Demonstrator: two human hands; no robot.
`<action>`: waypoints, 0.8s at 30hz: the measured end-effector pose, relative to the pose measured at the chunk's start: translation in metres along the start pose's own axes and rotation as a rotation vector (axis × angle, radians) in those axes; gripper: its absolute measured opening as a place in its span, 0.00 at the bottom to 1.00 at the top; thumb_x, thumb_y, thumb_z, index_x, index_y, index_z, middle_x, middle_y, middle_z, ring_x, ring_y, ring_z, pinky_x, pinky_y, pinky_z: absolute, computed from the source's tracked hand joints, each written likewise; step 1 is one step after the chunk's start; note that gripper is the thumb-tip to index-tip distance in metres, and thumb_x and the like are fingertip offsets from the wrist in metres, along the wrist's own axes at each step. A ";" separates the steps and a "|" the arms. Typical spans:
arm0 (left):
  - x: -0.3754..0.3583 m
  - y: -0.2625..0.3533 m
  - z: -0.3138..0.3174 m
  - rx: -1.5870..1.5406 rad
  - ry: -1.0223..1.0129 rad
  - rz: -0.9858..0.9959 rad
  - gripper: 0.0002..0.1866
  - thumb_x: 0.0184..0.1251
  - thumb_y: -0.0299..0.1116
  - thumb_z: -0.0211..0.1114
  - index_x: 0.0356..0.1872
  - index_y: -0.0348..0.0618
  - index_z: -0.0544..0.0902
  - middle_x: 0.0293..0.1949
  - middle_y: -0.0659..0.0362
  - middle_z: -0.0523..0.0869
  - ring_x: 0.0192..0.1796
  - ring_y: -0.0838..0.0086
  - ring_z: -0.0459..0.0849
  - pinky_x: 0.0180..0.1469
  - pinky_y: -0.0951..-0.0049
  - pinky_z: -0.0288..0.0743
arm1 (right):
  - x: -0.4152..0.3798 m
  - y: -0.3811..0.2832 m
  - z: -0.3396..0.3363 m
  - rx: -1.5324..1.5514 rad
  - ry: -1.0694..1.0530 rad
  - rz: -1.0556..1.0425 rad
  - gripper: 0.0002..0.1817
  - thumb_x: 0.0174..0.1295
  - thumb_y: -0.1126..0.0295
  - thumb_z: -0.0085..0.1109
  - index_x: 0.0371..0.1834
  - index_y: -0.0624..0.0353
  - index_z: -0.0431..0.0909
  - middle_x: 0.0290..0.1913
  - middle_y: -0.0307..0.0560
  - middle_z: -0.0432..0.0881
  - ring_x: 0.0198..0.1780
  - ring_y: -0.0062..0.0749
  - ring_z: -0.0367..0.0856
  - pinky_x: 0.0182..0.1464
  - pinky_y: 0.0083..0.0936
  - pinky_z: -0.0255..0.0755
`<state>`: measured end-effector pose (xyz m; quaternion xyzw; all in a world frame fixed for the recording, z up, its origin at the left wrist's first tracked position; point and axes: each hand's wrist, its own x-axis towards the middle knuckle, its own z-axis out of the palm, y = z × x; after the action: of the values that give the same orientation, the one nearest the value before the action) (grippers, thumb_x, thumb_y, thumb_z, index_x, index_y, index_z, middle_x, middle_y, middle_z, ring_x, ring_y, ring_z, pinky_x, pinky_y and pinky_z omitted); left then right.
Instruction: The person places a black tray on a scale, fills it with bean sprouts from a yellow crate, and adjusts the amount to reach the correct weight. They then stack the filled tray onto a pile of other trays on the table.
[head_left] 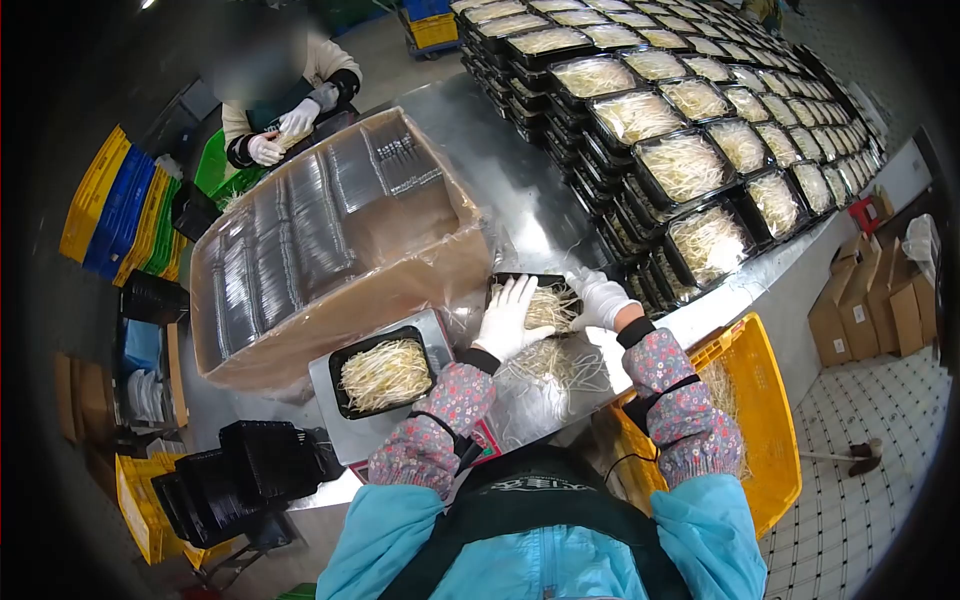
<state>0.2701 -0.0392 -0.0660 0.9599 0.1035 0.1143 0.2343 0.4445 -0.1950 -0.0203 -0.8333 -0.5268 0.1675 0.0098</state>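
Note:
Both of my hands wear white gloves and rest at a black tray of bean sprouts (pixel 552 303) on the metal table. My left hand (pixel 512 322) lies over the tray's left side, fingers spread on the sprouts. At its right edge is my right hand (pixel 600 300), its fingers bent against the rim; whether they grip it is hard to tell. Loose sprouts (pixel 560 365) lie on the table just in front of the tray. Another filled black tray (pixel 385 372) sits on a scale (pixel 330 385) to the left.
A large carton of clear lids (pixel 290 230) stands at left. High stacks of filled trays (pixel 690 165) cover the right back. A yellow crate (pixel 765 420) is at my right, empty black trays (pixel 235 480) at lower left. Across the table, a gloved person (pixel 300 120) handles something.

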 end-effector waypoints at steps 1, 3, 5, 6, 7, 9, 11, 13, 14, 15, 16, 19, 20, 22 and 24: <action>0.005 -0.003 0.005 -0.076 -0.136 -0.008 0.48 0.60 0.61 0.67 0.74 0.39 0.63 0.72 0.44 0.68 0.74 0.45 0.63 0.74 0.49 0.59 | -0.002 -0.002 0.001 0.003 -0.001 0.017 0.38 0.45 0.55 0.73 0.63 0.56 0.77 0.58 0.63 0.79 0.61 0.54 0.77 0.60 0.41 0.74; 0.013 -0.010 0.021 -0.010 -0.084 0.023 0.44 0.58 0.60 0.69 0.71 0.45 0.70 0.66 0.46 0.74 0.66 0.48 0.73 0.68 0.53 0.69 | 0.000 -0.004 0.024 -0.023 0.098 0.000 0.20 0.48 0.60 0.69 0.44 0.57 0.85 0.41 0.56 0.85 0.47 0.51 0.83 0.48 0.43 0.79; 0.022 -0.009 0.022 0.109 -0.108 -0.016 0.38 0.54 0.60 0.71 0.65 0.52 0.77 0.56 0.51 0.79 0.57 0.55 0.77 0.60 0.53 0.73 | 0.006 -0.002 0.059 -0.044 0.209 0.030 0.08 0.54 0.64 0.64 0.29 0.55 0.85 0.32 0.53 0.85 0.37 0.51 0.86 0.42 0.43 0.80; 0.025 -0.006 0.021 0.128 -0.092 -0.028 0.35 0.54 0.57 0.72 0.63 0.57 0.79 0.50 0.54 0.80 0.53 0.57 0.78 0.56 0.55 0.75 | 0.004 -0.003 0.055 -0.038 0.200 0.044 0.08 0.54 0.64 0.63 0.29 0.55 0.85 0.31 0.53 0.85 0.37 0.51 0.86 0.42 0.44 0.80; 0.027 -0.005 0.021 0.129 -0.090 -0.026 0.35 0.54 0.57 0.72 0.63 0.57 0.79 0.50 0.54 0.80 0.53 0.57 0.78 0.56 0.55 0.75 | 0.001 -0.005 0.045 -0.034 0.193 0.055 0.08 0.55 0.64 0.63 0.29 0.55 0.86 0.31 0.53 0.85 0.37 0.50 0.86 0.42 0.44 0.80; 0.027 -0.002 0.021 0.060 -0.094 -0.084 0.34 0.52 0.54 0.74 0.62 0.56 0.81 0.51 0.52 0.80 0.55 0.56 0.78 0.57 0.58 0.75 | -0.008 0.002 0.020 0.064 0.280 0.014 0.10 0.58 0.68 0.56 0.26 0.57 0.86 0.30 0.57 0.86 0.34 0.53 0.87 0.40 0.43 0.81; 0.025 -0.001 0.022 0.052 -0.079 -0.081 0.34 0.51 0.53 0.76 0.61 0.54 0.81 0.51 0.52 0.80 0.54 0.56 0.78 0.56 0.58 0.76 | -0.015 0.016 -0.009 0.290 0.332 0.043 0.11 0.58 0.64 0.63 0.31 0.60 0.88 0.32 0.60 0.85 0.36 0.56 0.84 0.43 0.44 0.79; 0.024 0.001 0.017 0.001 -0.072 -0.105 0.38 0.50 0.53 0.77 0.63 0.50 0.79 0.55 0.50 0.80 0.58 0.55 0.77 0.59 0.57 0.74 | -0.028 0.017 -0.045 0.502 0.414 0.051 0.10 0.56 0.65 0.68 0.33 0.62 0.87 0.31 0.59 0.85 0.34 0.51 0.85 0.41 0.39 0.79; 0.022 0.003 0.012 0.004 -0.073 -0.108 0.38 0.50 0.53 0.77 0.63 0.50 0.79 0.55 0.50 0.80 0.58 0.55 0.77 0.59 0.57 0.74 | -0.032 0.014 -0.060 0.620 0.426 0.072 0.09 0.57 0.67 0.69 0.34 0.63 0.87 0.30 0.57 0.85 0.32 0.46 0.85 0.40 0.36 0.79; 0.017 0.007 0.008 -0.011 0.010 -0.096 0.39 0.50 0.51 0.77 0.64 0.46 0.78 0.58 0.49 0.79 0.61 0.54 0.76 0.63 0.57 0.72 | -0.034 0.009 -0.069 0.740 0.434 0.094 0.09 0.58 0.69 0.69 0.35 0.64 0.87 0.29 0.56 0.86 0.31 0.41 0.85 0.39 0.32 0.78; 0.011 0.010 0.004 -0.025 0.092 -0.084 0.40 0.49 0.49 0.77 0.65 0.42 0.76 0.61 0.48 0.78 0.65 0.53 0.74 0.66 0.58 0.70 | -0.034 0.003 -0.072 0.833 0.483 0.072 0.08 0.59 0.72 0.70 0.37 0.66 0.86 0.28 0.52 0.86 0.31 0.34 0.84 0.40 0.28 0.78; -0.006 0.014 -0.012 -0.168 0.248 -0.122 0.40 0.50 0.40 0.77 0.65 0.36 0.74 0.65 0.45 0.75 0.70 0.53 0.70 0.73 0.58 0.63 | -0.016 -0.019 -0.044 1.089 0.520 -0.085 0.08 0.59 0.72 0.70 0.38 0.66 0.86 0.31 0.51 0.87 0.35 0.31 0.85 0.43 0.28 0.78; -0.015 0.015 -0.011 -0.267 0.341 -0.194 0.37 0.51 0.28 0.71 0.66 0.33 0.72 0.67 0.44 0.73 0.71 0.53 0.69 0.75 0.60 0.61 | -0.007 -0.018 -0.024 0.929 0.437 -0.086 0.11 0.59 0.69 0.70 0.40 0.65 0.86 0.38 0.54 0.87 0.39 0.37 0.86 0.45 0.29 0.78; -0.028 0.004 0.005 -0.461 0.456 -0.305 0.36 0.55 0.20 0.62 0.69 0.33 0.67 0.70 0.43 0.69 0.73 0.51 0.66 0.76 0.60 0.57 | -0.003 -0.021 -0.005 0.563 0.230 -0.010 0.18 0.61 0.67 0.66 0.53 0.62 0.83 0.52 0.58 0.84 0.51 0.50 0.84 0.55 0.35 0.76; -0.039 -0.007 0.016 -0.465 0.476 -0.388 0.35 0.61 0.21 0.58 0.73 0.33 0.62 0.73 0.41 0.64 0.75 0.51 0.63 0.77 0.60 0.54 | -0.005 -0.021 0.008 0.466 0.267 -0.017 0.23 0.61 0.70 0.61 0.61 0.60 0.78 0.57 0.59 0.82 0.58 0.52 0.80 0.62 0.39 0.72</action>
<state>0.2366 -0.0497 -0.0893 0.7903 0.3059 0.3080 0.4324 0.4214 -0.1916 -0.0219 -0.8189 -0.4748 0.1727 0.2724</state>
